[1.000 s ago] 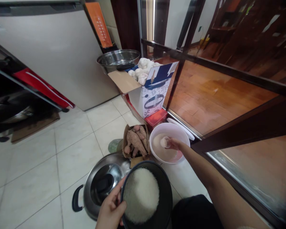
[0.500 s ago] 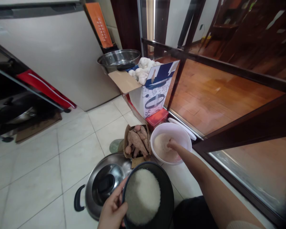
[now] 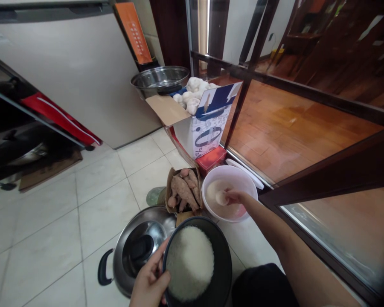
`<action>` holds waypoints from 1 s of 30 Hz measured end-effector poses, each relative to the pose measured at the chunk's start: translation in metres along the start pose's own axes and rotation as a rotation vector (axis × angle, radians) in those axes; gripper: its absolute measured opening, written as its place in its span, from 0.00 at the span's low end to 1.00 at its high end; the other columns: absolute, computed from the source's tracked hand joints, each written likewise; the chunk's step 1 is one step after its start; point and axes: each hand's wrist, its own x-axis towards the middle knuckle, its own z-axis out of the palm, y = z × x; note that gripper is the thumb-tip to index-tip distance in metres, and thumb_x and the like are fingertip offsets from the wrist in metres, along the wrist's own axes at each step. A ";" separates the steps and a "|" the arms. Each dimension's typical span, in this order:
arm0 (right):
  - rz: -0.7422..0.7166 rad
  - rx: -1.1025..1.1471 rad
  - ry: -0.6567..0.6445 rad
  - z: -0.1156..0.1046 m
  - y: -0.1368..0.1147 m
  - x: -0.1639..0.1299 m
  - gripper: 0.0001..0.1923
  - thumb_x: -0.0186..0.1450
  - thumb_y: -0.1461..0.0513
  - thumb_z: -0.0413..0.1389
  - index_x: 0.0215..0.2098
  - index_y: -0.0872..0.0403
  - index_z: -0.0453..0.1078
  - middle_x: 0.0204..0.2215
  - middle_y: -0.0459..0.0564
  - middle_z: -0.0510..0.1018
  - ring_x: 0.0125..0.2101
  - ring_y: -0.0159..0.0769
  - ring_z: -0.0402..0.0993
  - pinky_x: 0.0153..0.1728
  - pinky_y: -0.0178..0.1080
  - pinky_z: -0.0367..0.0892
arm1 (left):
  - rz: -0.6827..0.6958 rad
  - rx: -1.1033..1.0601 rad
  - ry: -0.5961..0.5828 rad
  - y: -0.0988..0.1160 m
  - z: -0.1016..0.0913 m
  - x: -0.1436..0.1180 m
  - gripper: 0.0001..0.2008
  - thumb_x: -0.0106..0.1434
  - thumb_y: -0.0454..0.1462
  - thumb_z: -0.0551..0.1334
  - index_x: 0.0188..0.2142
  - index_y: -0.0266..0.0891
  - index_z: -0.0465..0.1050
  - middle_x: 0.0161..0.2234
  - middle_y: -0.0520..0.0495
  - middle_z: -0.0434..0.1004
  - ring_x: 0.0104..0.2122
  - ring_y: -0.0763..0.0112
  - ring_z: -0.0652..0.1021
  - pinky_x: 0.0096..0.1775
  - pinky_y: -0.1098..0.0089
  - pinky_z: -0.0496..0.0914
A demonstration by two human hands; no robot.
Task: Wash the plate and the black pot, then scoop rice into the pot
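Note:
My left hand (image 3: 152,273) grips the rim of a dark inner pot (image 3: 222,256), thumb over the edge and fingers outside. White rice (image 3: 192,262) covers part of the pot's bottom. My right hand (image 3: 236,196) reaches down into a white bucket (image 3: 230,216) that also holds rice (image 3: 215,189). Its fingers close on a small pale scoop (image 3: 222,198), seemingly a cup, at the rice surface; how full it is I cannot tell. The bucket stands on the floor, beyond the pot and to its right.
Beside the bucket is a box of sweet potatoes (image 3: 183,189). A steel pan with a lid (image 3: 123,260) lies left of the pot. Behind stand a carton of garlic (image 3: 195,136) and a steel basin (image 3: 160,79). A glass door frame (image 3: 307,187) borders the right side.
My right hand has shifted slightly in the bucket, and the pale scoop in its fingers now shows more clearly. The left hand and pot have barely moved.

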 end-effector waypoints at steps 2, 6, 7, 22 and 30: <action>0.026 0.064 -0.059 -0.002 -0.007 -0.006 0.15 0.49 0.69 0.58 0.36 0.52 0.68 0.27 0.46 0.73 0.30 0.37 0.73 0.35 0.46 0.74 | 0.004 -0.006 -0.002 -0.001 0.000 0.002 0.40 0.44 0.33 0.67 0.59 0.43 0.65 0.43 0.48 0.78 0.15 0.80 0.67 0.13 0.77 0.60; 0.006 0.194 -0.098 -0.002 -0.016 -0.019 0.19 0.50 0.71 0.55 0.40 0.50 0.67 0.33 0.47 0.74 0.36 0.36 0.73 0.39 0.42 0.74 | 0.004 -0.013 -0.012 -0.001 0.000 0.003 0.40 0.44 0.33 0.66 0.59 0.44 0.64 0.42 0.49 0.77 0.15 0.81 0.66 0.14 0.78 0.61; -0.002 0.219 -0.094 -0.002 -0.017 -0.022 0.19 0.51 0.70 0.55 0.40 0.51 0.67 0.34 0.47 0.74 0.36 0.36 0.73 0.39 0.42 0.74 | -0.002 -0.016 -0.013 0.000 0.001 0.002 0.40 0.44 0.33 0.66 0.59 0.44 0.64 0.42 0.49 0.77 0.16 0.82 0.67 0.14 0.78 0.60; -0.264 0.283 0.199 0.014 -0.021 -0.093 0.14 0.58 0.60 0.59 0.40 0.51 0.62 0.32 0.46 0.70 0.32 0.32 0.72 0.44 0.41 0.73 | 0.003 -0.061 0.039 0.007 0.007 0.001 0.41 0.45 0.33 0.62 0.61 0.37 0.60 0.22 0.59 0.64 0.13 0.81 0.61 0.13 0.77 0.59; -1.515 -0.769 0.236 0.056 -0.011 -0.198 0.31 0.55 0.66 0.64 0.55 0.44 0.62 0.49 0.52 0.71 0.51 0.43 0.69 0.46 0.45 0.72 | -0.002 -0.089 0.004 0.017 0.013 0.001 0.42 0.44 0.32 0.59 0.62 0.35 0.59 0.25 0.58 0.67 0.13 0.84 0.59 0.13 0.78 0.59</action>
